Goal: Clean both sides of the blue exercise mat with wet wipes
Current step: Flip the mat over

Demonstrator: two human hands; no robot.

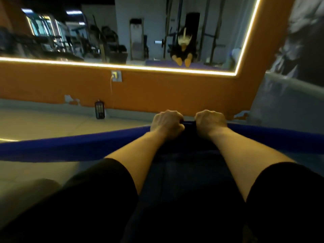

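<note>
Mat: your blue exercise mat [73,146] looks like soft, matte foam; its far edge is curled up into a thick rounded roll that runs in a long band from the left edge of the view to the right.
Long axis: that rolled edge lies crosswise in front of you, roughly parallel to the orange wall [157,88]; the flat part of the mat stretches back toward you between your forearms and is in deep shadow.
Place: the mat lies on the pale tiled floor [43,123], its rolled edge near the foot of the wall.
Left hand: your left hand [166,122] is fisted, fingers curled tight over the top of the rolled edge near its middle.
Right hand: your right hand [211,121] grips the same edge just beside the left, knuckles up, fingers wrapped over and hidden behind the roll.
Between the hands: a short dark stretch of the edge shows; you cannot tell whether a wipe is held there.
Surroundings: a mirror [122,32] with a glowing light strip sits above the wall; a small dark device [100,110] stands at the wall's base.
</note>
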